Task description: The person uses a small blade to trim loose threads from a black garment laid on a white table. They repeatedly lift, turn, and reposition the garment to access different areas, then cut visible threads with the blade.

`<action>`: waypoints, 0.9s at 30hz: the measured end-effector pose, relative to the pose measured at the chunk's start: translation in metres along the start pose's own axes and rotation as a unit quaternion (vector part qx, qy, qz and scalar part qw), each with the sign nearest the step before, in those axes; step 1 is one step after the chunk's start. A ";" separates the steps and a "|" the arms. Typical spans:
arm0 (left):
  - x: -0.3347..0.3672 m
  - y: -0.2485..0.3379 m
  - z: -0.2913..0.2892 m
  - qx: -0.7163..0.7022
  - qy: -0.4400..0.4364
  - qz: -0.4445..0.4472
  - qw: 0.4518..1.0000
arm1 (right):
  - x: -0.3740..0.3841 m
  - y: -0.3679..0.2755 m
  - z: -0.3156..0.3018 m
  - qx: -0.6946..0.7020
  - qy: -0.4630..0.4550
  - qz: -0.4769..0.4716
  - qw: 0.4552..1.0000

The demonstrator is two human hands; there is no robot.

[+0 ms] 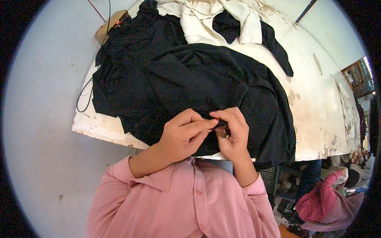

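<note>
A large black garment (206, 83) is spread over a white worktable (317, 115). My left hand (184, 135) and my right hand (234, 133) meet at its near edge. Both pinch a small fold of the black cloth between thumb and fingers, fingertips almost touching. A small yellowish object shows at my right hand's fingers, too small to identify. My pink sleeves come in from the lower edge.
Cream-white garments (210, 20) and another black piece (274, 43) lie at the table's far end. A small tan box (111, 23) with wires sits at the far left corner. A black cable (84, 95) hangs off the left edge. A person in pink (325, 202) sits low right.
</note>
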State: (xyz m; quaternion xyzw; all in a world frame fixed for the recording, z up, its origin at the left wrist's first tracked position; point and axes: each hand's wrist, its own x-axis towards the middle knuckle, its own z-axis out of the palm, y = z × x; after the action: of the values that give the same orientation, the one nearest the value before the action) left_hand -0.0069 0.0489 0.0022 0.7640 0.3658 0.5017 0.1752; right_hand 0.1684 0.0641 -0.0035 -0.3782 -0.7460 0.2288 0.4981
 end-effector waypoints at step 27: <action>-0.045 -0.024 -0.257 0.027 0.441 -0.147 0.885 | -0.073 0.050 -0.064 -0.351 0.105 0.112 0.924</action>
State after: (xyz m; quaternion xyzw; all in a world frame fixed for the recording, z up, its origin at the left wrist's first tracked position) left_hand -0.2562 0.0060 0.0700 0.4060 0.5267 0.7453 0.0464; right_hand 0.2595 0.0351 -0.0557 -0.6322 -0.6743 -0.0344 0.3800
